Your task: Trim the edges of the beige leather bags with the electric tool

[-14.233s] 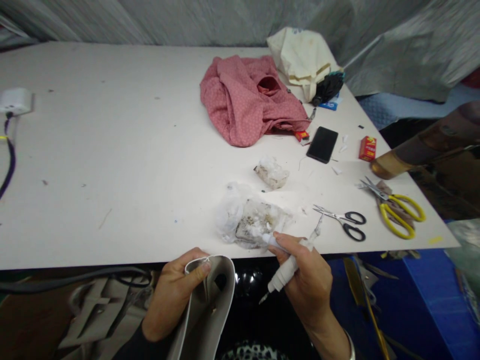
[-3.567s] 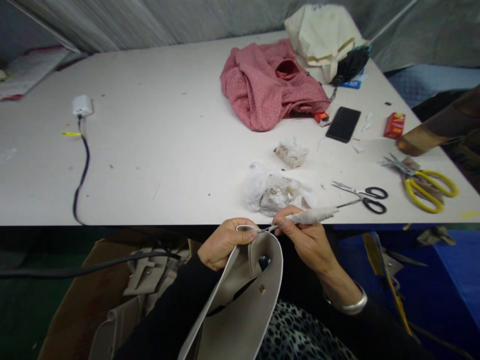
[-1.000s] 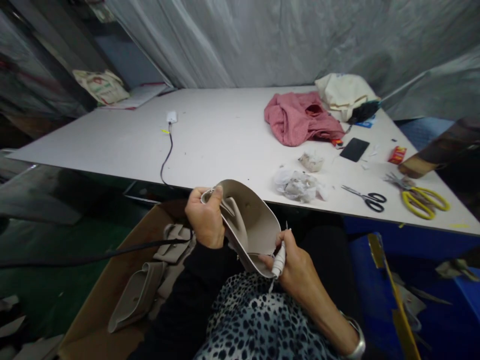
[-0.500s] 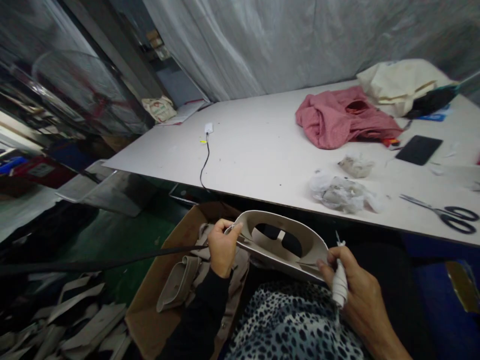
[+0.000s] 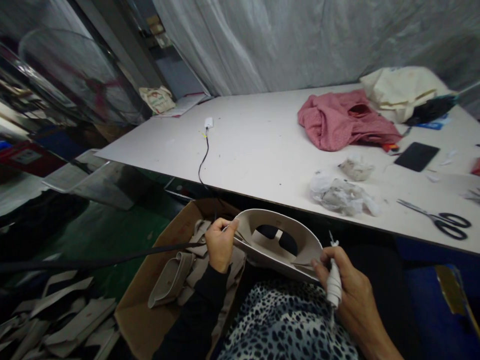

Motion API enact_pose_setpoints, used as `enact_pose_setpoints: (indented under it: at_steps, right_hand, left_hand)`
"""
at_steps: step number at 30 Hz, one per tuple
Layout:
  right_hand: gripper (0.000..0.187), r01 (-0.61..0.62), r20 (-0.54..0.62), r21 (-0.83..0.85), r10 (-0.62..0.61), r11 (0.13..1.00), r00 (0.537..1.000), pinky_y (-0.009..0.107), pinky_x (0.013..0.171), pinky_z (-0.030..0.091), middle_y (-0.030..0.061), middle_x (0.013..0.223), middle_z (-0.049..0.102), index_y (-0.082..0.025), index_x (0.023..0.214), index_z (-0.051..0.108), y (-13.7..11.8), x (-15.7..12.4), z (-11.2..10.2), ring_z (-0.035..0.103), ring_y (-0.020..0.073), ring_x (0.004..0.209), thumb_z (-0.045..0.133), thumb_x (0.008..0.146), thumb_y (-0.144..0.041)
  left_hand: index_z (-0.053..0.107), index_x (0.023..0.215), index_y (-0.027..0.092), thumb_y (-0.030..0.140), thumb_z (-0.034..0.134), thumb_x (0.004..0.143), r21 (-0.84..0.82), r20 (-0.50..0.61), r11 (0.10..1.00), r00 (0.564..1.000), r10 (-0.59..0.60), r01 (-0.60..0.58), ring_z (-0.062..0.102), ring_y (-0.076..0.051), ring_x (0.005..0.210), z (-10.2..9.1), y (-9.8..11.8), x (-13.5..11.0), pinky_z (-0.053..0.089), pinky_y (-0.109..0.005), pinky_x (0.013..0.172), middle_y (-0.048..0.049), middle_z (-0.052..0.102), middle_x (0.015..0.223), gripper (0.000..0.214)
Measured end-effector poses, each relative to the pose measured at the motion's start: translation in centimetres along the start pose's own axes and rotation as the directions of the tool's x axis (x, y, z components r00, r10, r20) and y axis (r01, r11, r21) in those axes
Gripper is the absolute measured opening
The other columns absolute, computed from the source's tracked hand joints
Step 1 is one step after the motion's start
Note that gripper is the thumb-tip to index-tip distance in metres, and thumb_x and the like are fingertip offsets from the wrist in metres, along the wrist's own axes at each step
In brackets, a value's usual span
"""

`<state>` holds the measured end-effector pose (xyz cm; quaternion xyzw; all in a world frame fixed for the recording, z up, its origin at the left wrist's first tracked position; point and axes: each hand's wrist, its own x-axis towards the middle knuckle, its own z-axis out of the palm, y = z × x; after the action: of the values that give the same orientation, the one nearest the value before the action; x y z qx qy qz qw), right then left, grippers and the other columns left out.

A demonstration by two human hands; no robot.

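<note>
Over my lap, a beige bag (image 5: 296, 225) is held up with its oval mouth towards me. A narrow pale tab crosses the dark opening inside it. My left hand (image 5: 220, 245) pinches the rim at the left end, thumb on top. At the right end, the thumb and finger of my right hand (image 5: 347, 275) touch the rim. That hand also holds an awl-like tool (image 5: 334, 285), its handle wrapped in white and its thin metal tip pointing up. A dark strap (image 5: 161, 248) runs leftward from near my left hand.
A cardboard box (image 5: 138, 310) holding similar beige pieces stands at my left. On the white table (image 5: 247, 145) lie scissors (image 5: 438, 218), plastic bags (image 5: 341, 192), pink cloth (image 5: 337, 120) and a black flat object (image 5: 417, 156). More beige pieces (image 5: 75, 320) lie on the floor.
My right hand, with the tool, has shifted slightly left and the bag's right end with it. The grips look the same. The view has moved a little.
</note>
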<state>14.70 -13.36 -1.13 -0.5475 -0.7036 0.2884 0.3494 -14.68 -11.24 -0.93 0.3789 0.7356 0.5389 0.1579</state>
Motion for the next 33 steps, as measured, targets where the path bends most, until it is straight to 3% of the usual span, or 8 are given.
enact_pose_setpoints:
  at_steps: [7,12,17,21,27,33]
  right_hand:
    - [0.023,-0.063,0.014,0.005,0.063,0.998,0.998,0.023,0.049,0.041,-0.0048,0.061,0.055,-0.026,0.092,0.056,0.5,0.0,0.0,0.052,0.0147,0.051,0.057,0.098,-0.048]
    - [0.022,-0.041,0.016,-0.003,0.041,0.999,0.999,0.022,0.049,0.041,-0.0048,0.063,0.056,-0.025,0.093,0.056,0.4,0.0,0.1,0.053,0.0137,0.051,0.057,0.098,-0.047]
    - [0.021,-0.009,0.020,-0.014,0.009,1.000,1.000,0.021,0.049,0.041,-0.0046,0.065,0.059,-0.025,0.092,0.057,0.5,-0.1,0.2,0.054,0.0126,0.051,0.057,0.098,-0.045]
    - [0.019,0.002,0.037,-0.003,-0.002,1.000,0.999,0.021,0.051,0.042,-0.0044,0.068,0.060,-0.025,0.092,0.058,0.4,-0.2,0.2,0.054,0.0121,0.053,0.057,0.098,-0.043]
    - [0.018,0.062,0.009,0.020,-0.062,0.998,0.998,0.020,0.049,0.040,-0.0054,0.065,0.057,-0.024,0.088,0.057,-0.2,0.1,0.1,0.051,0.0114,0.050,0.059,0.097,-0.040]
    - [0.017,0.063,0.029,0.009,-0.064,0.998,0.998,0.021,0.051,0.040,-0.0042,0.068,0.060,-0.024,0.089,0.058,-0.4,-0.1,0.1,0.053,0.0119,0.052,0.059,0.097,-0.039]
  left_hand:
    - [0.059,0.060,0.018,0.040,0.071,0.086,-0.123,0.070,0.992,0.997,-0.014,0.022,0.043,-0.013,0.060,-0.1,0.0,-0.4,0.034,-0.025,0.061,0.0042,0.047,0.059,0.036]
    - [0.060,0.066,0.017,0.043,0.069,0.090,-0.152,0.076,0.988,0.997,0.022,-0.010,0.045,-0.013,0.065,-0.4,-0.3,-0.9,0.037,-0.024,0.065,0.0032,0.049,0.065,0.037]
    - [0.067,0.073,0.016,0.060,0.061,0.092,-0.259,0.090,0.962,0.994,-0.061,0.083,0.052,-0.015,0.063,-0.4,-0.9,-1.2,0.039,-0.024,0.058,-0.0001,0.058,0.065,0.048]
    - [0.067,0.076,0.017,0.061,0.063,0.091,-0.295,0.104,0.950,0.992,-0.072,0.100,0.052,-0.015,0.062,-0.7,-1.4,-1.3,0.040,-0.023,0.057,0.0004,0.057,0.065,0.047]
    - [0.066,0.076,0.017,0.050,0.063,0.094,-0.186,0.143,0.982,0.989,0.035,-0.007,0.049,-0.014,0.063,-1.7,-1.0,-1.0,0.038,-0.024,0.058,0.0015,0.055,0.067,0.038]
    - [0.065,0.077,0.017,0.037,0.074,0.083,0.080,0.268,0.981,0.952,0.150,-0.178,0.057,-0.017,0.071,-2.2,1.4,-0.4,0.044,-0.027,0.069,-0.0002,0.063,0.074,0.023]
